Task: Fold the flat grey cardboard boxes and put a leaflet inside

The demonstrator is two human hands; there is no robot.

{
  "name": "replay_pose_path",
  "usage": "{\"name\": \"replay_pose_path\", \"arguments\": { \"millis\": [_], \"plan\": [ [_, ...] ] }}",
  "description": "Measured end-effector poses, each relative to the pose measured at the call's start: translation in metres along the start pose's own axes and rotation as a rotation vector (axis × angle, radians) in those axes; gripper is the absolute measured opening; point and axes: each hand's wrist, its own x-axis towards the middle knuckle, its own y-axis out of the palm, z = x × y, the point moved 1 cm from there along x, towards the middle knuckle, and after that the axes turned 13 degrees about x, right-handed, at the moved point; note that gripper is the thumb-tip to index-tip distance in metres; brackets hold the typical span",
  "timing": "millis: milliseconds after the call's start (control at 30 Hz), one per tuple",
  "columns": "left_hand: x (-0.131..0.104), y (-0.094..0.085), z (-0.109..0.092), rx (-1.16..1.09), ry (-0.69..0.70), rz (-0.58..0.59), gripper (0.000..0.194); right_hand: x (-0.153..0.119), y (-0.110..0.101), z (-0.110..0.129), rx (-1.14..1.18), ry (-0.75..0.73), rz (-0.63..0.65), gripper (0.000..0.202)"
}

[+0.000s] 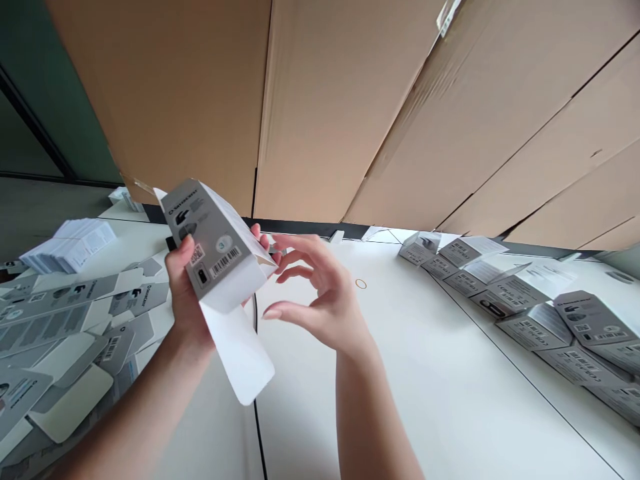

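A grey and white printed carton [205, 233] is held up above the table, tilted, with a long white flap hanging from its near end. My left hand [187, 293] is closed around it, the thumb on the printed face and fingertips showing at the far side. Just right of the carton's end is my right hand [320, 287], its fingers apart and slightly curled. The fingertips come close to the carton's side flap; whether they touch it I cannot tell. To the right of that hand lies a thin rubber band [361, 284] on the white table [305, 400].
Flattened cartons [65, 340] are heaped at the left, with a stack of white folded papers [70, 243] behind them. Several formed cartons [530, 327] stand in rows at the right. Large brown cardboard boxes [320, 113] wall off the table's far edge.
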Motion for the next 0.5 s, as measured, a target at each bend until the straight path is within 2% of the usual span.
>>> {"name": "replay_pose_path", "arguments": {
  "millis": [133, 200, 333, 500],
  "plan": [
    [-0.005, 0.012, 0.005, 0.005, -0.083, 0.028, 0.077, 0.002, 0.004, 0.002, -0.258, -0.296, -0.136, 0.045],
    [-0.007, 0.016, 0.010, 0.023, -0.127, 0.024, 0.075, 0.003, 0.007, 0.000, -0.367, -0.391, -0.169, 0.038],
    [-0.008, 0.017, 0.020, 0.062, -0.154, 0.021, 0.072, 0.002, 0.011, 0.001, -0.510, -0.409, -0.232, 0.032],
    [-0.005, 0.013, 0.028, 0.120, -0.180, 0.020, 0.065, -0.002, 0.015, 0.011, -0.541, -0.388, -0.318, 0.035]
  ]
}}
